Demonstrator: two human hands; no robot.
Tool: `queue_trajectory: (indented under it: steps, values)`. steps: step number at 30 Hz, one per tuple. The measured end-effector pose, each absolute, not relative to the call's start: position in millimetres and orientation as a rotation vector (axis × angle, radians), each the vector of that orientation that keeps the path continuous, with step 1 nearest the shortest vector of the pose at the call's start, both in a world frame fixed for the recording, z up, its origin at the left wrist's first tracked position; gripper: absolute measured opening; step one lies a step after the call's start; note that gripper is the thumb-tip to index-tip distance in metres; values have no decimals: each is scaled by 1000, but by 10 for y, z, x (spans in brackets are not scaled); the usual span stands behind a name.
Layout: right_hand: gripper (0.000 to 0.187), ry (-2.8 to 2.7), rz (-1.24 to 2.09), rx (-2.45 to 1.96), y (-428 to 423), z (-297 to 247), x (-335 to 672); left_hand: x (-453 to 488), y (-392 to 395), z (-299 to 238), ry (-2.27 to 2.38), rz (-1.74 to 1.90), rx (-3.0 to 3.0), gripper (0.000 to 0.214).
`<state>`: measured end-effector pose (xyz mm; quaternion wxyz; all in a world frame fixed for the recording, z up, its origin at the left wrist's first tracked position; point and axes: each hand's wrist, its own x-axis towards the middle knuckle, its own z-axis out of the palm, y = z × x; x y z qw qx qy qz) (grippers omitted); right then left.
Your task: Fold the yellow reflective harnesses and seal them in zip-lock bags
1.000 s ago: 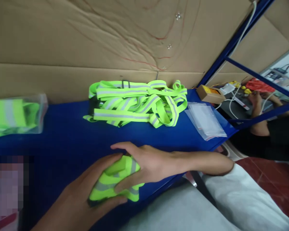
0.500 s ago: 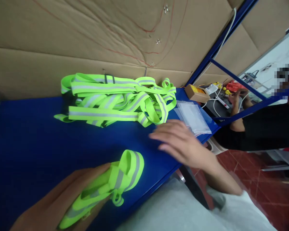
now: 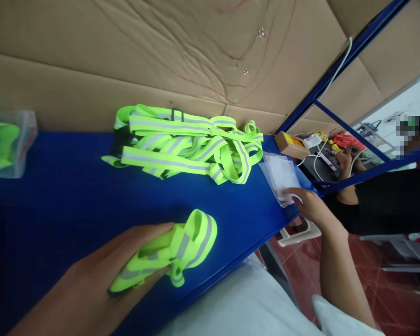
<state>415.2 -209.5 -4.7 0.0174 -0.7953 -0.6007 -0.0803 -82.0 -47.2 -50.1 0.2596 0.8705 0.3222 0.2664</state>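
My left hand (image 3: 87, 275) is closed around a folded bundle of neon yellow-green reflective strap (image 3: 185, 247) with a grey stripe, held above the blue table. One end of the bundle loops out past my fingertips. At the table's right edge, my right hand (image 3: 310, 205) pinches the near edge of a clear plastic bag (image 3: 283, 175) on a small stack of such bags; part of the grip is hidden. Along the back of the table lies a tangled pile of the same reflective straps (image 3: 182, 144), with black buckle parts among them.
A clear bag with yellow-green strap inside (image 3: 7, 144) lies at the far left. A small cardboard box (image 3: 292, 145) stands behind the plastic bags. A cardboard wall (image 3: 126, 60) backs the blue table (image 3: 63, 200). Beyond the blue frame, a person works at another table.
My right hand has moved right, from near the strap pile to the plastic bags. My left hand keeps its strap bundle. The view has shifted left, bringing the filled bag into sight.
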Motion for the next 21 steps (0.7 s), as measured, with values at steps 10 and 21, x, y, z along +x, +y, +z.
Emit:
queue_trajectory:
  steps: [10,21]
  values:
    - [36,-1642,-375,-2414,-2209,119,3999,-771,-480,-347,825,757,2313,43]
    - [18,-1548,-759,-1828,-1402,394,2804,-892,-541,-181,426,732,2713,68]
